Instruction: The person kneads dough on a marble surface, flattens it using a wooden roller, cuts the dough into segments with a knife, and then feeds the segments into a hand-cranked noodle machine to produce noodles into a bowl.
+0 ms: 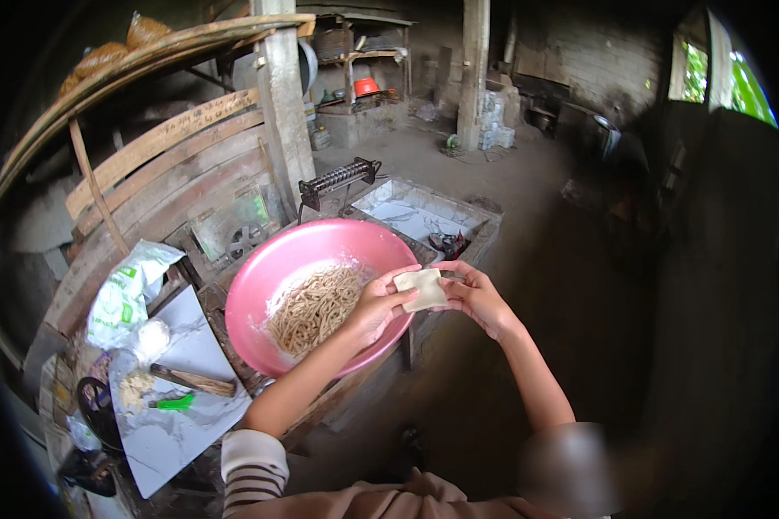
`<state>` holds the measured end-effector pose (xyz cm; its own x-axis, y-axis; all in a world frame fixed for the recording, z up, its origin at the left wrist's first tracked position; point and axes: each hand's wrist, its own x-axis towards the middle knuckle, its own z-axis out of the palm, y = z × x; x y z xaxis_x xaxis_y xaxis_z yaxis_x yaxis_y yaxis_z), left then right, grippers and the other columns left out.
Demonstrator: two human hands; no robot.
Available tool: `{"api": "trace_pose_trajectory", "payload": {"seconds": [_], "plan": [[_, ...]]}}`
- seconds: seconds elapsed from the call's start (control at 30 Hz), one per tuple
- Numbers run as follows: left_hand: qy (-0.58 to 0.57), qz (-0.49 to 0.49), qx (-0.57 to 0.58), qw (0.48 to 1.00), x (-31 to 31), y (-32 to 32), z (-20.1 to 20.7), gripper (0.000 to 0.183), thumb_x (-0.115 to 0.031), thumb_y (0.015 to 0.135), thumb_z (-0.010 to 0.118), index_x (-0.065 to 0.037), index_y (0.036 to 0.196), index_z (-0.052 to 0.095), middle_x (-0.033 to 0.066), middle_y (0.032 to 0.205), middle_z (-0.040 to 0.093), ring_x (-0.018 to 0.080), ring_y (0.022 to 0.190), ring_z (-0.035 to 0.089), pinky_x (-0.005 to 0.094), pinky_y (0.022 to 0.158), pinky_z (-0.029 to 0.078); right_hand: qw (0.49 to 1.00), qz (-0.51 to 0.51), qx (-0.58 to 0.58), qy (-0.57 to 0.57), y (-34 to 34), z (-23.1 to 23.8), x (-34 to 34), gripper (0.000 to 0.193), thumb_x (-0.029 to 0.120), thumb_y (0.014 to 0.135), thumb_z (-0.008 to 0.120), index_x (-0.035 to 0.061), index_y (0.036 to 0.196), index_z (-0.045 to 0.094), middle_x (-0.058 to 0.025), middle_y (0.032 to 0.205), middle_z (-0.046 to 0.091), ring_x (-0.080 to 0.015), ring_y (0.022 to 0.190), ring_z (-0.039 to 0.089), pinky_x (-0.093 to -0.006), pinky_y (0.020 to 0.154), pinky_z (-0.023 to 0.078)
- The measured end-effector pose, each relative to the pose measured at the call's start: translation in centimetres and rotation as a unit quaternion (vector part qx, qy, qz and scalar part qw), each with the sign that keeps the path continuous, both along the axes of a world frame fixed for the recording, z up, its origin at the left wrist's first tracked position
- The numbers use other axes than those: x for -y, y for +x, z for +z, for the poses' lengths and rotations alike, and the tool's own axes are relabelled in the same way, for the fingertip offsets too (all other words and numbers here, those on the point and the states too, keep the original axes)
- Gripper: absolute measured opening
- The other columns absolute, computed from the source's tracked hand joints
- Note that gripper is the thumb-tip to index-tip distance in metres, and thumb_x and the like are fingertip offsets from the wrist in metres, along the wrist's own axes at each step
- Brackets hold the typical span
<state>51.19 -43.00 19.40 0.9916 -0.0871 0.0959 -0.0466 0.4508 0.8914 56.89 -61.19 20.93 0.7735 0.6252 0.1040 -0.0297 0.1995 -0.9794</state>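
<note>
Both of my hands hold up a small, pale, flat square of dough [421,291] over the right rim of a big pink basin [260,268]. My left hand [376,307] pinches its left side between thumb and fingers. On the opposite side, my right hand [476,298] grips the edge the same way. Inside the basin lies a heap of light brown noodle-like strands [313,311], with white powder on the wall around them.
Left of the basin, a marbled board [182,441] carries white powder [151,339], a wooden-handled tool [195,381] and a bright green piece [175,403]. A plastic bag [130,294] sits behind it. Beyond the basin are a ridged metal roller [339,180] and a marbled tray [407,212].
</note>
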Motion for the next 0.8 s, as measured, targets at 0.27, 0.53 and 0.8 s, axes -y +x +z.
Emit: {"api": "trace_pose_trajectory", "payload": {"seconds": [0.27, 0.53, 0.8], "plan": [[0.073, 0.119, -0.006, 0.990, -4.8, 8.7, 2.2, 0.042, 0.001, 0.081, 0.059, 0.000, 0.122, 0.045, 0.0102, 0.112, 0.056, 0.0168, 0.100, 0.057, 0.0291, 0.086, 0.050, 0.981, 0.139, 0.095, -0.092, 11.8, 2.6, -6.4, 0.048, 0.001, 0.082, 0.059, 0.0091, 0.126, 0.042, -0.0037, 0.096, 0.057, -0.0135, 0.094, 0.054, -0.0284, 0.083, 0.045], [0.181, 0.274, 0.095, 0.940, -11.2, 12.9, 3.8, 0.038, -0.001, 0.079, 0.064, -0.007, 0.114, 0.050, 0.0064, 0.105, 0.058, 0.0122, 0.098, 0.055, 0.0272, 0.080, 0.048, 0.951, 0.247, 0.179, -0.056, 20.7, 3.3, -15.9, 0.054, -0.006, 0.078, 0.059, 0.0075, 0.127, 0.039, -0.0068, 0.098, 0.050, -0.0132, 0.084, 0.056, -0.0253, 0.072, 0.047], [0.307, 0.391, 0.049, 0.866, -15.7, 16.7, 5.0, 0.016, -0.003, 0.080, 0.064, -0.003, 0.096, 0.061, 0.0009, 0.090, 0.062, 0.0065, 0.082, 0.057, 0.0212, 0.072, 0.046, 0.915, 0.356, 0.171, 0.083, 28.2, 4.5, -22.2, 0.038, 0.005, 0.086, 0.055, 0.0034, 0.122, 0.043, -0.0081, 0.096, 0.056, -0.0137, 0.080, 0.059, -0.0274, 0.073, 0.049]]}}
